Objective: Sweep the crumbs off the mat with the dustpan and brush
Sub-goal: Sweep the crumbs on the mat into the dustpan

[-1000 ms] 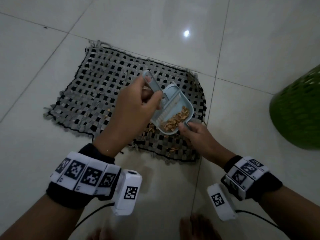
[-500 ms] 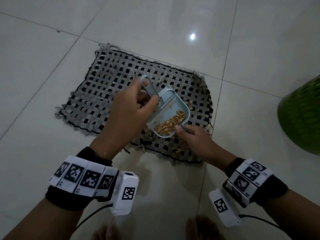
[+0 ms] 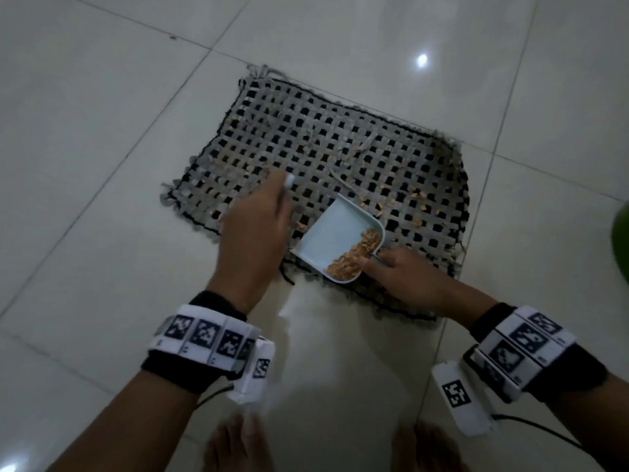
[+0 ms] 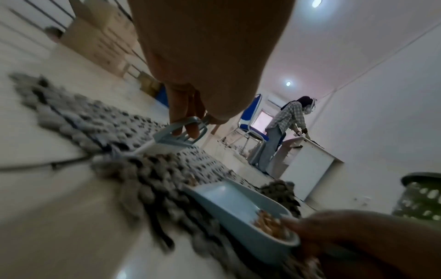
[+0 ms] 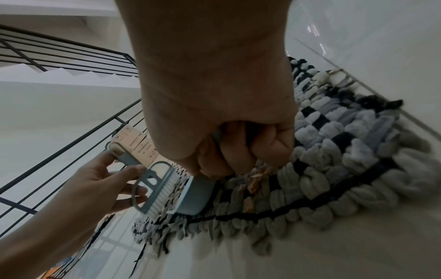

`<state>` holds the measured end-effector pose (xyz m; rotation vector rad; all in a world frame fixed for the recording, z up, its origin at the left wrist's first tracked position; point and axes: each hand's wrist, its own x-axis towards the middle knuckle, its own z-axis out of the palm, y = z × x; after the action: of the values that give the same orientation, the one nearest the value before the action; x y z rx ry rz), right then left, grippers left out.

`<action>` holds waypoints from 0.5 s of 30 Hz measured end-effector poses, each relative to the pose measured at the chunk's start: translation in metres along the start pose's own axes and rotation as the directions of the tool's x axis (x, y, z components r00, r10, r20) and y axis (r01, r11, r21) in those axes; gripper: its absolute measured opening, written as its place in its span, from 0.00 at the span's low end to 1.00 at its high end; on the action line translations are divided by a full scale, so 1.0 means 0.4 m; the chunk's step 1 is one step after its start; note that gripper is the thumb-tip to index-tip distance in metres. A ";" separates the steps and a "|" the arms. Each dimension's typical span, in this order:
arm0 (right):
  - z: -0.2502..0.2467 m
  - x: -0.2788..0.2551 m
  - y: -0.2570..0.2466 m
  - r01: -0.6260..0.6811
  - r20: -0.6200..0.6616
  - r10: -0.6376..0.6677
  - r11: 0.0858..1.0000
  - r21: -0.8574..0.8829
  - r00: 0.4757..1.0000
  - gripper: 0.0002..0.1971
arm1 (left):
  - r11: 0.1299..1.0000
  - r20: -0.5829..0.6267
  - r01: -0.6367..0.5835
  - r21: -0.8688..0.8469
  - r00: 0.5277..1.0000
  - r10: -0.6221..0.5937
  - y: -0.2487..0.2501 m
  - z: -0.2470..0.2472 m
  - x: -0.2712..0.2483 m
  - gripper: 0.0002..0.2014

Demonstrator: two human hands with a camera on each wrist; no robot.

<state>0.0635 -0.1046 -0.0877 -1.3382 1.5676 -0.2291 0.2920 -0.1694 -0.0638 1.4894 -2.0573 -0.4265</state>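
**Mid-sweep, with the pan partly loaded**

On the pale glossy tiled floor [image 3: 102,131], lying flat, a woven grey-and-black fabric mat [image 3: 340,148] with frayed edges.

Over its near left part, the left hand [image 3: 253,229], grasping a small pale-blue plastic brush [image 5: 152,186] with white bristles. Thumb and curled fingers pinching the looped handle, with a paper label [image 5: 138,143] attached to it. Held with the bristles down, touching or almost touching the mat just beside the open lip of the pan. Probably placed so to drag crumbs toward that lip in a short stroke. From the head view, only the tip of the handle visible above the knuckles.

In the middle, a pale-blue rounded plastic dustpan [image 3: 335,236], resting on the near edge of the mat. Open lip pointing away and to the left, rear end seemingly raised a little. Tilted like this, most likely, to keep the heap of orange-brown crumbs [image 3: 354,258] against the back wall and away from the lip.

To the right, the right hand [image 3: 405,277], clenched round the short handle at the rear of the pan. Fingers folded tight in the wrist view, thumb near the rim beside the heap.

Further right on the mat, loose crumbs [image 3: 418,199] scattered, apart from the pan; task therefore judged as only partly done.

At the far right edge, part of a green perforated plastic basket [image 3: 621,247], apart from the mat.
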 end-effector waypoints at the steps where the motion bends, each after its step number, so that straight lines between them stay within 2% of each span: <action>1: 0.000 0.003 0.003 -0.007 0.006 0.007 1.000 -0.010 1.000 0.26 | 1.000 0.031 -0.006 -0.021 0.999 0.007 0.016 0.017 -0.015 0.03; 4: 0.001 0.010 0.007 -0.027 0.005 0.027 0.999 -0.023 1.000 0.27 | 0.991 0.101 -0.007 -0.134 0.995 0.021 0.054 0.041 -0.045 0.06; 6: 0.003 0.010 0.007 -0.023 0.000 0.023 1.000 -0.019 1.000 0.27 | 0.982 0.048 0.005 -0.186 0.999 0.004 0.044 0.023 -0.031 0.05; 9: 0.002 0.007 0.004 -0.009 0.000 0.009 1.000 -0.002 1.000 0.23 | 0.990 -0.079 0.045 -0.133 0.995 -0.056 -0.025 -0.017 0.019 0.06; 11: 0.000 0.003 -0.003 -0.004 0.008 0.004 1.000 0.020 1.000 0.20 | 0.997 -0.103 0.075 -0.035 0.992 -0.078 -0.066 -0.024 0.042 0.06; 13: -0.001 0.004 -0.005 -0.006 0.004 0.006 1.000 0.023 1.000 0.20 | 0.996 -0.058 0.082 -0.017 0.995 -0.083 -0.067 -0.003 0.043 0.07; 15: 0.001 0.006 -0.003 -0.020 -0.007 0.020 1.000 0.019 1.000 0.21 | 0.993 0.019 0.055 -0.100 0.998 -0.053 -0.022 0.029 0.020 0.09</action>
<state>0.0648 -0.1070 -0.0883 -1.3083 1.5805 -0.2362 0.2899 -0.1806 -0.0759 1.4886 -1.9812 -0.5573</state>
